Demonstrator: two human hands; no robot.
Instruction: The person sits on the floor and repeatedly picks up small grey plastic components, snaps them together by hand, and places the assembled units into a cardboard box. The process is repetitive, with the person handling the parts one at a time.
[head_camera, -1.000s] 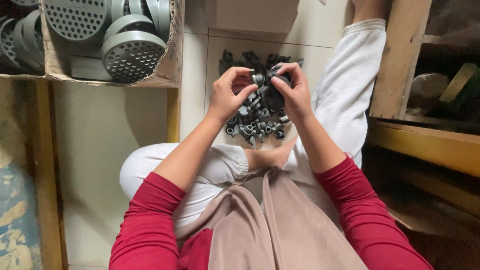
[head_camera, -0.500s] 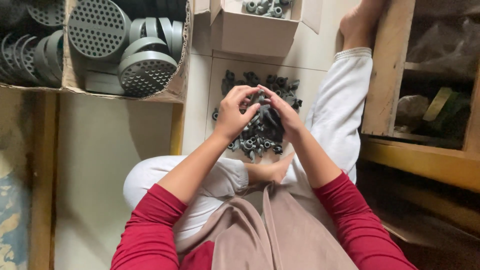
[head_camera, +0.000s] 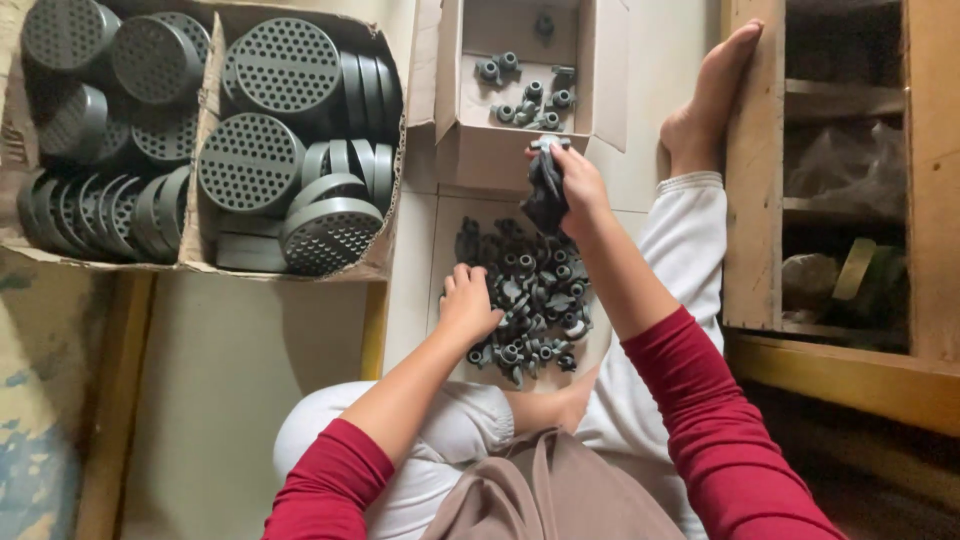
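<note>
Right hand fingers clamped on dark grey plastic fitting, held at rim of small cardboard box; left hand fingers curled, resting on floor pile of like fittings

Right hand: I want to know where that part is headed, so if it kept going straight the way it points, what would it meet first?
Probably the small cardboard box: the right hand, holding a dark part, points at its near edge.

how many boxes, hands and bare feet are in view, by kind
boxes: 2, the big box of perforated discs and the small box of fittings
hands: 2, left hand, right hand
bare feet: 1, the foot
total: 5
</note>
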